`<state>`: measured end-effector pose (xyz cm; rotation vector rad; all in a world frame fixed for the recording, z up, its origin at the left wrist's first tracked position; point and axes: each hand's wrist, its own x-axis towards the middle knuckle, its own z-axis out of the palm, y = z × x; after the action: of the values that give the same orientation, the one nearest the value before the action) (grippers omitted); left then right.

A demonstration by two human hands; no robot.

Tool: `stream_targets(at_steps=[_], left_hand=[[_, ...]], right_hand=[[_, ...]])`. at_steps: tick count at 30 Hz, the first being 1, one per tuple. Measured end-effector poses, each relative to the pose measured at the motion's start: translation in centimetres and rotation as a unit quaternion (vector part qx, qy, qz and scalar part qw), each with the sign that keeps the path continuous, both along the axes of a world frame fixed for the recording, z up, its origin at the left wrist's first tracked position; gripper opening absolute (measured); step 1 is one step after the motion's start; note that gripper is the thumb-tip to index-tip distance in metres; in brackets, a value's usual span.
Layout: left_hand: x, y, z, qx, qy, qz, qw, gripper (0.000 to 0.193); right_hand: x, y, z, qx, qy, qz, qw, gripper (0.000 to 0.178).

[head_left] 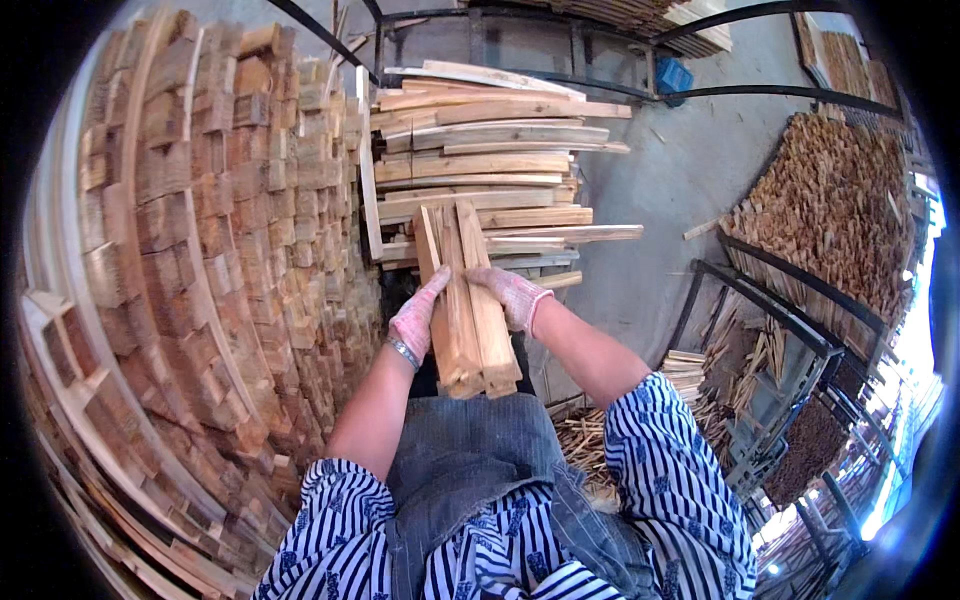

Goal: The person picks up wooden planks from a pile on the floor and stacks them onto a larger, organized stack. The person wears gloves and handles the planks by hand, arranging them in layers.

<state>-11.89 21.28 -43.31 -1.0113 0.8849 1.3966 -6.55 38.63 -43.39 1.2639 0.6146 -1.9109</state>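
Observation:
Between my two gloved hands is a bundle of wooden strips, its long sides pointing away from me and its near ends close to my apron. My left hand presses on the bundle's left side, with the fingers partly hidden beneath it. On the right side, my right hand is closed around the edge, a little farther up. Just beyond the bundle, a pile of loose wooden strips lies crosswise in uneven layers.
A tall stack of wood pieces rises close on my left. To the right stand a metal frame rack and a large bin of upright sticks. Thin scraps lie near my right side. A blue container sits far back on the grey floor.

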Motion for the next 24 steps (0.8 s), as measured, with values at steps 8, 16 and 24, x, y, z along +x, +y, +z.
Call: stream_targets(at_steps=[8, 16, 24], left_hand=[[5.9, 0.0, 5.6, -0.037, 0.121, 0.029, 0.992, 0.087], [4.6, 5.1, 20.4, 0.068, 0.404, 0.079, 0.909, 0.135], [2.6, -2.6, 39.8, -0.118, 0.727, 0.166, 0.656, 0.105]], right_hand=[[3.7, 1.1, 7.8, 0.050, 0.103, 0.011, 0.993, 0.067], [2.5, 5.2, 22.5, 0.271, 0.258, 0.052, 0.926, 0.079], [-7.5, -2.2, 42.6, 0.210, 0.600, 0.179, 0.751, 0.097]])
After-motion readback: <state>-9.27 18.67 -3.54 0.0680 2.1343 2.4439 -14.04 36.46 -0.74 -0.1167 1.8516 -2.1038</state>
